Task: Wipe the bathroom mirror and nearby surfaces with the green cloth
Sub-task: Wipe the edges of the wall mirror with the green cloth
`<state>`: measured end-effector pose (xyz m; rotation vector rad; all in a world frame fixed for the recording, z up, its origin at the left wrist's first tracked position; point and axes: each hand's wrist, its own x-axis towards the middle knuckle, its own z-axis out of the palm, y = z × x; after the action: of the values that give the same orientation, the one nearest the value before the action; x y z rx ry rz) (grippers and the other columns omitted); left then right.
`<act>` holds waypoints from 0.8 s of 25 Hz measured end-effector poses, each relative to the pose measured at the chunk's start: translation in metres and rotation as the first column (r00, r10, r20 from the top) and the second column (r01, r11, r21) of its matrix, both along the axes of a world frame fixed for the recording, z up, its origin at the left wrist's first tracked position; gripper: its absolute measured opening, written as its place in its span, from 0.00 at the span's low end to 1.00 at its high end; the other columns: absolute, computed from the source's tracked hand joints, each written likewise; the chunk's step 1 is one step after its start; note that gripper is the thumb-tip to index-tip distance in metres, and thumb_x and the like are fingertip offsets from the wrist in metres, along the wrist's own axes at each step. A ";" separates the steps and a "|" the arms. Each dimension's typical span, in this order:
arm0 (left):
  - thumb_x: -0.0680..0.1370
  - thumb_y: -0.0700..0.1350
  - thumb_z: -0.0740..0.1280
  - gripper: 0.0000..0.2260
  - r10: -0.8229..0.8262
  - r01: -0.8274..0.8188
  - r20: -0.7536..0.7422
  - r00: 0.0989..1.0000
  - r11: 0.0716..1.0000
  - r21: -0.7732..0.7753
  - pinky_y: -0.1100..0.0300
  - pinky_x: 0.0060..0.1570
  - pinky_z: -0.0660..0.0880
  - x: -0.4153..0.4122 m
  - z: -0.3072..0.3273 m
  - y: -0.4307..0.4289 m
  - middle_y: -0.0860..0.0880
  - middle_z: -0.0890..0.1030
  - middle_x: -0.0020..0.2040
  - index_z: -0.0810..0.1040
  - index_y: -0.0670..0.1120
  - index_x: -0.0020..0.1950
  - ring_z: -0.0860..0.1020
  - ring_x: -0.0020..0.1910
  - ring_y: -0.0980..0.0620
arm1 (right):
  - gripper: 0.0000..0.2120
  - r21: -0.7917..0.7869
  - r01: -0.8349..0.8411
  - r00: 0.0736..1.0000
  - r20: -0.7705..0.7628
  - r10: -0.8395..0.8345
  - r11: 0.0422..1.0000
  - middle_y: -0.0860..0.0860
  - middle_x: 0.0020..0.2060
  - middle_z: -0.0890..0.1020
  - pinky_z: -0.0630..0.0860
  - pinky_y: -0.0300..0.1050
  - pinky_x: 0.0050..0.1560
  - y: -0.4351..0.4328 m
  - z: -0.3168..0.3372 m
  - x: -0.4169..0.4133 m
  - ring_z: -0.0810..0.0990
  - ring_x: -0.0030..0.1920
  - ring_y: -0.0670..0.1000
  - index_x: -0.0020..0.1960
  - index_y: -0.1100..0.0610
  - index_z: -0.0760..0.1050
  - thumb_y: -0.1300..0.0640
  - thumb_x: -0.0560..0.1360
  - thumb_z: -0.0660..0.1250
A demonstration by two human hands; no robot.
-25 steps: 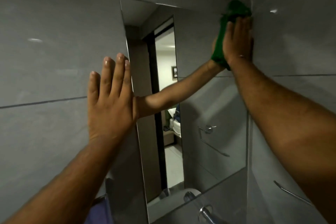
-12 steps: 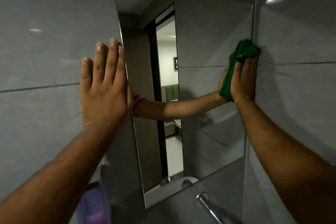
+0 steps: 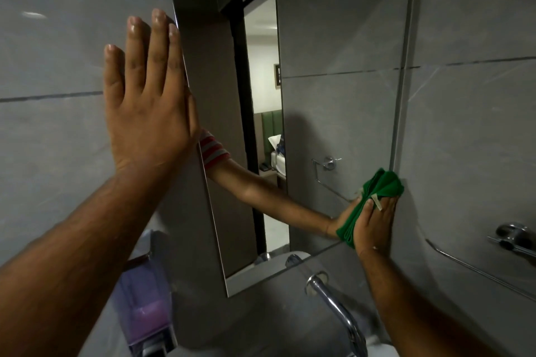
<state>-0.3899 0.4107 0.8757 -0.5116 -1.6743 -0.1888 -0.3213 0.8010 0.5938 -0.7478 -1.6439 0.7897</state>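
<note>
The green cloth (image 3: 377, 197) is squashed under the flat right hand (image 3: 374, 226) against the low right edge of the mirror (image 3: 333, 95), while the left hand (image 3: 148, 104), fingers spread and holding nothing, leans on the gray wall (image 3: 58, 66) by the mirror's left edge.

No text, label, brand, number or sign is showing legibly anywhere: the soap dispenser (image 3: 146, 310) is carrying no readable marking, the small tag on the cloth (image 3: 374, 203) is too small to read, and the framed picture reflected in the mirror (image 3: 342, 113) is blurring out
</note>
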 end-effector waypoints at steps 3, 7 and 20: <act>0.90 0.53 0.53 0.32 0.005 -0.004 -0.020 1.000 1.000 0.011 0.38 0.87 0.46 -0.004 0.001 0.002 0.45 0.47 0.92 0.44 0.46 0.91 0.47 0.90 0.41 | 0.32 -0.056 0.001 1.000 0.023 0.000 0.998 0.68 0.82 0.61 0.59 0.63 0.84 -0.008 -0.013 0.002 0.61 0.83 0.66 0.82 0.69 0.56 0.52 0.83 0.51; 0.90 0.53 0.52 0.32 0.009 -0.009 -0.022 1.000 0.999 0.032 0.34 0.86 0.50 -0.011 -0.001 0.002 0.44 0.47 0.92 0.43 0.48 0.91 0.48 0.90 0.41 | 0.33 -0.072 -0.002 1.000 0.015 0.003 0.997 0.67 0.83 0.59 0.57 0.64 0.84 -0.011 -0.008 0.002 0.59 0.84 0.66 0.82 0.69 0.55 0.52 0.83 0.51; 0.90 0.52 0.53 0.33 0.011 -0.010 0.092 0.996 1.000 -0.012 0.36 0.87 0.49 0.004 0.003 0.002 0.45 0.46 0.92 0.43 0.46 0.91 0.47 0.90 0.41 | 0.22 -0.370 -0.050 0.860 -0.488 -0.148 0.928 0.69 0.73 0.76 0.72 0.44 0.71 -0.046 0.048 0.014 0.78 0.71 0.67 0.78 0.67 0.68 0.70 0.84 0.58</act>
<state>-0.3859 0.4130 0.8790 -0.5092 -1.7683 -0.1980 -0.3074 0.7547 0.6419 -0.7556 -1.0001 1.1695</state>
